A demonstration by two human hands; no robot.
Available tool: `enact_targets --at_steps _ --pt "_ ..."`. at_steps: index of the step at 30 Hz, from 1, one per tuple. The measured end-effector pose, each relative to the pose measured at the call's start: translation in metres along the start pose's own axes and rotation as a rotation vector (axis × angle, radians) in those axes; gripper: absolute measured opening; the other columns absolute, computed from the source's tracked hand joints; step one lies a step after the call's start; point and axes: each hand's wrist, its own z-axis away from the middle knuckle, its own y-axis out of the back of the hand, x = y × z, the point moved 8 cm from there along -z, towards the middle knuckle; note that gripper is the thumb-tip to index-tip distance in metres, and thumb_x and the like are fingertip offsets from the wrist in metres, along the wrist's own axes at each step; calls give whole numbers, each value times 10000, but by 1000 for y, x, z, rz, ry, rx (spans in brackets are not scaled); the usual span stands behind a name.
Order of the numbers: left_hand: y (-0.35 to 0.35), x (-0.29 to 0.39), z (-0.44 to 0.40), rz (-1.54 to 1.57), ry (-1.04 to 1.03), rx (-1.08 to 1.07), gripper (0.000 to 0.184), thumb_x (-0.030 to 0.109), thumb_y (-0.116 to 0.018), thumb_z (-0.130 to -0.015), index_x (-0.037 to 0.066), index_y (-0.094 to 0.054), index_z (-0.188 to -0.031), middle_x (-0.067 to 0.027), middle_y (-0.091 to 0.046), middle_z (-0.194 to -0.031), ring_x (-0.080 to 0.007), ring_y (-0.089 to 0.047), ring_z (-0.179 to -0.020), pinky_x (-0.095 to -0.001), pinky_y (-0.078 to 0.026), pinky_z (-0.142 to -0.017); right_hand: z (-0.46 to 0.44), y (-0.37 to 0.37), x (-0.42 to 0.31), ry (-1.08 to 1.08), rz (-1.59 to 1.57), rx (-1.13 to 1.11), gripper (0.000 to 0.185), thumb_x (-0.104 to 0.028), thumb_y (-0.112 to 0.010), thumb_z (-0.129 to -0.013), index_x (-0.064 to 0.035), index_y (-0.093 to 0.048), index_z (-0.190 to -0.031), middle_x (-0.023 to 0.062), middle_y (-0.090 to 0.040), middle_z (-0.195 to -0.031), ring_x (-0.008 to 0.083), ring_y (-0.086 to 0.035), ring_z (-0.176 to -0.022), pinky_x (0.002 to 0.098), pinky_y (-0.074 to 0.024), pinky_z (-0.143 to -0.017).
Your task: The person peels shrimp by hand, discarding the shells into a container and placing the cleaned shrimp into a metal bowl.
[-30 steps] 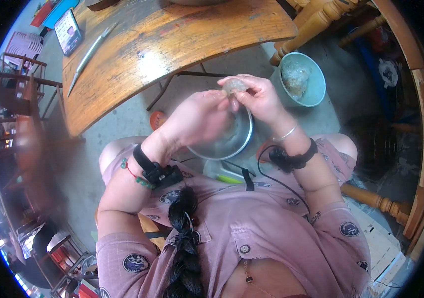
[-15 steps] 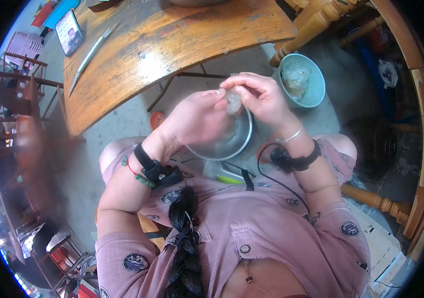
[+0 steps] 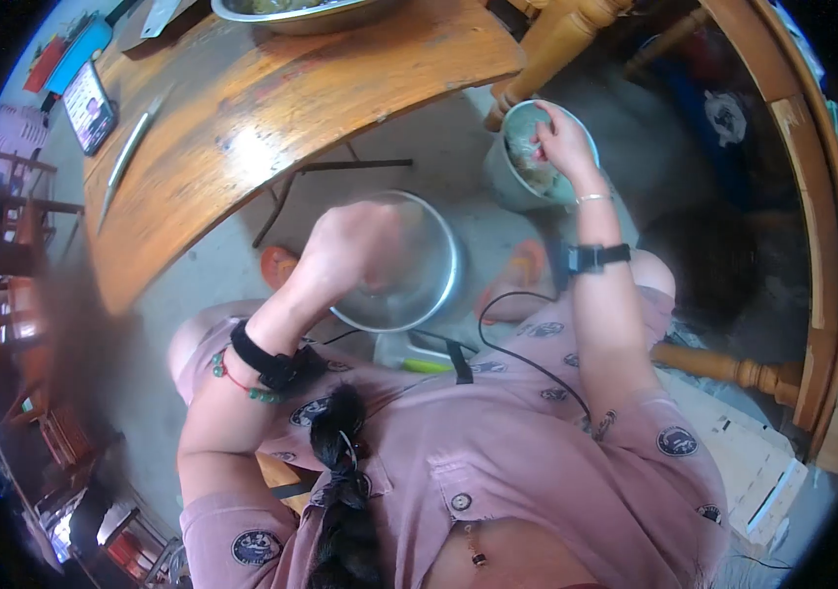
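My left hand (image 3: 355, 245) hangs over a round metal basin (image 3: 450, 280) on the floor between my feet. Motion smears its fingers, so whether they hold anything does not show. To the right, my right hand (image 3: 566, 147) reaches over the mouth of a pale green bucket (image 3: 512, 182), its fingers apart and pointing down inside the rim. Nothing shows between them. Inside the bucket lies a clear plastic bag (image 3: 527, 147) with brownish scraps, partly behind the fingers.
A wooden table (image 3: 311, 108) curves ahead, with a phone (image 3: 90, 110), a slim knife-like tool (image 3: 129, 162) and a metal bowl (image 3: 301, 18) on it. Turned wooden legs (image 3: 561, 49) stand at the right. A black cable (image 3: 483, 319) loops over my lap.
My hands have parted from around a small, pale translucent round piece. The right hand has moved to the bucket; the left has lowered over the basin. The piece is no longer visible.
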Motion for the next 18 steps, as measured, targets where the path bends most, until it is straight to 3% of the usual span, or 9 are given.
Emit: enact_targets --at_steps 1,3,7,9,10,13,15,18 --pt "2 -3 3 100 104 37 338 270 -439 -1020 31 -553 -809 23 -416 -530 -79 -385 -446 -255 -402 -412 0 -1 17 -5 10 7 336 -96 -497 -918 9 -549 -1233 115 -664 -730 151 -633 -568 292 -511 -542" --pt "3 -12 4 210 220 90 341 265 -446 -1017 20 -565 -813 21 -426 -530 -79 -393 -446 -255 -401 -405 7 -4 69 -436 427 -126 395 -80 -476 -901 52 -492 -1274 122 -662 -710 181 -652 -582 313 -514 -536" --pt "5 -13 5 239 218 98 337 265 -446 -1017 21 -563 -816 22 -428 -537 -81 -396 -454 -255 -406 -412 -7 14 81 -411 359 46 416 -74 -469 -885 82 -480 -1271 137 -664 -708 210 -662 -589 333 -521 -543" --pt "3 -11 7 257 219 80 327 259 -436 -1019 24 -563 -831 23 -430 -544 -81 -398 -464 -254 -408 -419 -13 31 59 -162 513 257 374 -55 -448 -879 58 -538 -1224 138 -674 -730 223 -664 -591 330 -530 -580" --pt "4 -11 8 259 220 81 327 259 -436 -1019 24 -563 -831 23 -430 -544 -81 -398 -464 -254 -408 -419 -12 31 56 -162 514 254 374 -55 -448 -879 58 -538 -1224 138 -674 -730 223 -664 -591 330 -530 -580" --pt "4 -12 8 294 248 67 303 240 -420 -1021 25 -553 -855 29 -418 -560 -81 -389 -477 -254 -403 -426 -7 14 35 -241 342 58 280 -82 -504 -885 30 -625 -1112 130 -682 -750 207 -671 -623 315 -530 -629" --pt "3 -14 8 310 266 28 276 226 -413 -1018 27 -538 -874 37 -396 -572 -80 -373 -481 -254 -393 -427 15 -22 -25 5 109 -194 211 -120 -581 -876 -8 -676 -1027 115 -685 -762 188 -672 -673 300 -523 -658" --pt "0 -15 7 289 263 10 262 224 -408 -1016 33 -526 -881 44 -374 -583 -79 -363 -487 -256 -387 -431 61 -56 -115 440 55 -353 201 -143 -647 -849 -44 -685 -1020 112 -687 -871 175 -667 -765 293 -521 -665"
